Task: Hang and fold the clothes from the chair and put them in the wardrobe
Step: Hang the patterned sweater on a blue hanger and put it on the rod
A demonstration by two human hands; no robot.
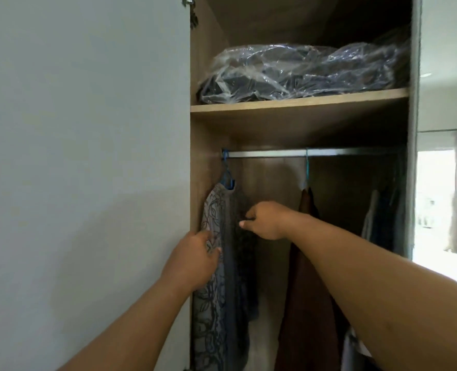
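**Both hands on the patterned garment at the left end of the rail**

Wardrobe (299, 105) is standing open; the view is looking straight in, with the pale door panel (88, 156) filling the left side.

Patterned grey garment (214, 303) is hanging from a blue hanger (226, 178), which is hooking over the metal rail (313, 152) at its far left end, right against the wardrobe's side wall. The cloth is falling in a long drape down toward the bottom of the view.

Left hand (195, 258) is reaching in from below and gripping the garment's left edge, fingers curling round a fold of the printed cloth about midway down from the shoulder. The garment is lying just right of and partly behind this hand.

Right hand (266, 220) is sitting higher and to the right, on the garment's darker right side. Its fingers are curling into the fabric and pinching it, thumb pointing left. The garment is lying directly left of and under this hand, and both hands are touching it, one on each side.

Brown garment (307, 290) is hanging on a second blue-hooked hanger (306, 170) near the rail's middle, just right of the right wrist, apart from the patterned piece. More dark clothes (382, 220) are hanging at the far right end, too dim to tell apart.

Upper shelf (299, 104) is holding a bundle of dark items wrapped in clear plastic (302, 70).
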